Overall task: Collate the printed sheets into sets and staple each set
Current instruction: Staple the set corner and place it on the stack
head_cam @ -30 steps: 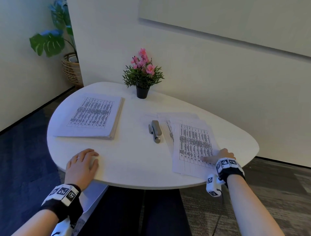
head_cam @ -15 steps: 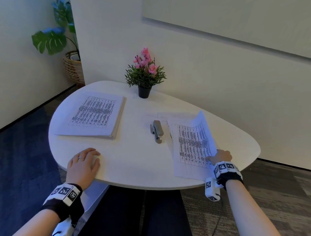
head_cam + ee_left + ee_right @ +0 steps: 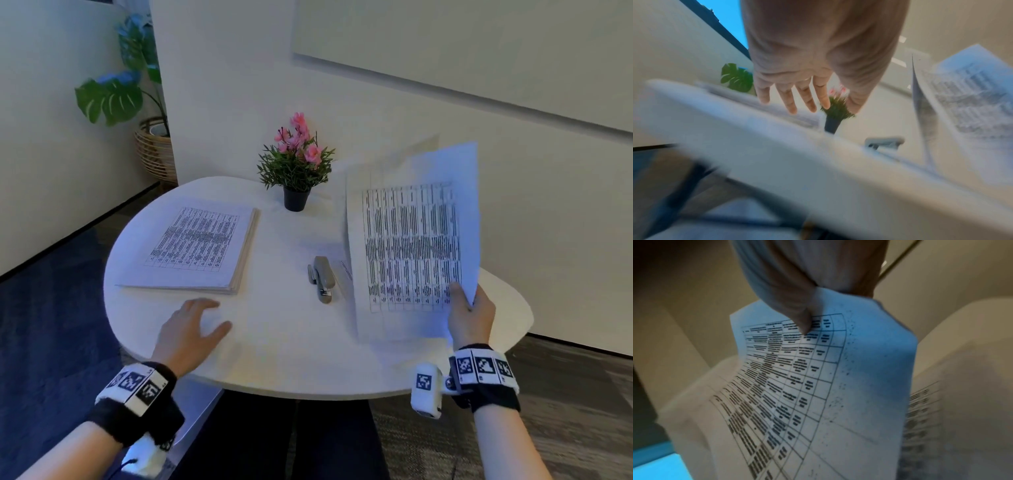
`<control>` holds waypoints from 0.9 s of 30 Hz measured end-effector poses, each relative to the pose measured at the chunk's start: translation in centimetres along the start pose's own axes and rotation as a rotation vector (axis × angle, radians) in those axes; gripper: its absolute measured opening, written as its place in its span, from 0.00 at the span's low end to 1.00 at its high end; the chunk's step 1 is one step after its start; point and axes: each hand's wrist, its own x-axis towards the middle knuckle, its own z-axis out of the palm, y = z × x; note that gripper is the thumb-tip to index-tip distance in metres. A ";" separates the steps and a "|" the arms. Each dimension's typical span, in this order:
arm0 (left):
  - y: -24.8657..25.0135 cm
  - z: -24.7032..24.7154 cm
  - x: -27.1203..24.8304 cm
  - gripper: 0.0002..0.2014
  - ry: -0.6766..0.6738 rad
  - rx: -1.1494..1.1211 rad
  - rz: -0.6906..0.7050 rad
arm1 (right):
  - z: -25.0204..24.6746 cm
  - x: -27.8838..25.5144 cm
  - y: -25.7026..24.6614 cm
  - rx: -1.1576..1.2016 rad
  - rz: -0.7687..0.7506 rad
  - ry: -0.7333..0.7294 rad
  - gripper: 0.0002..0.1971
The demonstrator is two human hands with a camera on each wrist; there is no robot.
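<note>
My right hand (image 3: pixel 471 313) pinches the near right corner of a set of printed sheets (image 3: pixel 411 240) and holds it tilted up above the right side of the white table (image 3: pixel 284 356). The thumb (image 3: pixel 799 318) lies on the printed grid of the held sheets (image 3: pixel 818 386). A thick stack of printed sheets (image 3: pixel 195 246) lies flat at the table's left. A grey stapler (image 3: pixel 322 277) lies in the middle, between stack and raised sheets. My left hand (image 3: pixel 191 329) hovers low over the table's near left edge, fingers (image 3: pixel 797 97) spread, holding nothing.
A small potted plant with pink flowers (image 3: pixel 296 164) stands at the table's far edge. A large leafy plant in a wicker basket (image 3: pixel 154 147) stands on the floor at the back left. A white wall runs close behind and to the right of the table.
My right hand has lifted the right-hand sheets off the table and raised them upright. My left hand has come off the table edge and moved slightly right with fingers spread.
</note>
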 end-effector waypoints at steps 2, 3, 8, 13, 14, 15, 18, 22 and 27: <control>4.1 -1.6 0.7 0.44 0.046 -0.156 0.056 | 0.8 -0.7 -1.2 0.132 0.016 -0.033 0.04; 6.4 -2.5 1.1 0.52 0.051 -0.251 0.060 | 1.4 -1.1 -1.6 0.175 0.025 -0.075 0.04; 14.5 -6.6 3.0 0.59 0.185 -0.724 0.134 | 4.4 -4.1 -3.9 0.170 0.005 -0.362 0.09; 16.1 -9.1 2.5 0.22 0.377 -0.861 0.230 | 7.7 -4.6 -3.7 0.027 -0.031 -0.683 0.02; 16.3 -9.4 2.0 0.20 0.406 -0.834 0.257 | 8.7 -4.0 -3.0 -0.053 -0.062 -0.711 0.03; 16.5 -9.7 1.4 0.19 0.434 -0.799 0.299 | 9.8 -3.2 -2.2 -0.138 -0.089 -0.716 0.05; 16.8 -11.1 -0.6 0.13 0.567 -0.511 0.562 | 12.9 -1.2 -0.3 -0.358 -0.130 -0.643 0.13; 16.2 -12.5 -2.3 0.09 0.605 -0.273 0.780 | 16.6 0.0 0.0 -0.473 -0.097 -0.616 0.21; 15.0 -13.0 -2.1 0.14 0.596 -0.310 0.734 | 20.2 0.1 1.5 -0.611 -0.192 -0.820 0.17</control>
